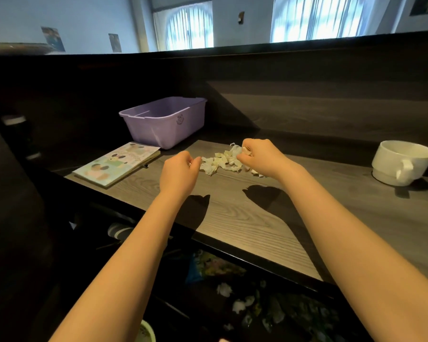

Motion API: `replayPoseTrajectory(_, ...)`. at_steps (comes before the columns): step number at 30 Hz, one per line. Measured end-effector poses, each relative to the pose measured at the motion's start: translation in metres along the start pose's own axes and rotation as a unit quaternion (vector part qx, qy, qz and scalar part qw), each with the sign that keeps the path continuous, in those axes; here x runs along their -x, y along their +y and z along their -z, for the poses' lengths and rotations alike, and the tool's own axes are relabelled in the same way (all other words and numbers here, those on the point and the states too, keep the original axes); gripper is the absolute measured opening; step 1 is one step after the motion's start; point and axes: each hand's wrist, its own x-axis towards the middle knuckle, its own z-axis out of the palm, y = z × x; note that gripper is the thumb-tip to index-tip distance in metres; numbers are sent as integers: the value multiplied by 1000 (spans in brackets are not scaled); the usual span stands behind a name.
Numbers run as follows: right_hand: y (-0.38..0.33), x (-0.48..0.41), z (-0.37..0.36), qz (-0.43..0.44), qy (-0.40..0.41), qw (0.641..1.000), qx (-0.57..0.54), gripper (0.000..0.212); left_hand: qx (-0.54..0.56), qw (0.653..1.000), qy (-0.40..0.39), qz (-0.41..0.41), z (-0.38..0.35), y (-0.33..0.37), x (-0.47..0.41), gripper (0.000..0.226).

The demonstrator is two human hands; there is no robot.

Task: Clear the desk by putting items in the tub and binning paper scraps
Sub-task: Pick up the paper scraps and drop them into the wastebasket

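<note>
A heap of pale paper scraps (221, 161) lies on the grey wooden desk (245, 218), between my two hands. My right hand (260, 156) curls over the heap's right side, fingers closed on several scraps. My left hand (179, 169) sits at the heap's left edge with fingertips pinched on a scrap. A purple plastic tub (163, 120) stands at the back left; its inside is mostly hidden by its wall. A pastel illustrated book (118, 164) lies flat in front of the tub.
A white mug (400, 162) stands at the desk's right side. A dark raised back wall (307, 95) runs behind the desk. Below the front edge, a dark floor area (257, 304) holds scattered white scraps and colourful clutter.
</note>
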Motion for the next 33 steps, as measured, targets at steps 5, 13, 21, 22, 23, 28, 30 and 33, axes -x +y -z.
replayPoseTrajectory(5,-34,23,-6,23,9,999,-32,10,4,1000,28,-14,35,-10,20,35)
replayPoseTrajectory(13,-97,63,-26,85,35,995,-28,12,-33,997,47,-50,100,-36,54,25)
replayPoseTrajectory(21,-151,94,-78,135,15,991,-2,11,-104,991,59,-56,142,-85,107,25)
replayPoseTrajectory(22,-156,97,-87,142,11,990,-3,12,-113,990,58,-57,146,-93,113,24)
replayPoseTrajectory(23,-160,100,-96,150,6,989,-4,13,-121,990,55,-55,150,-101,119,24)
replayPoseTrajectory(28,-174,111,-144,172,-46,984,19,16,-152,987,36,-25,160,-141,143,23)
replayPoseTrajectory(30,-176,115,-166,172,-64,983,17,15,-159,987,25,-8,159,-159,151,23)
replayPoseTrajectory(33,-174,119,-201,169,-85,982,18,15,-171,985,6,14,151,-191,162,23)
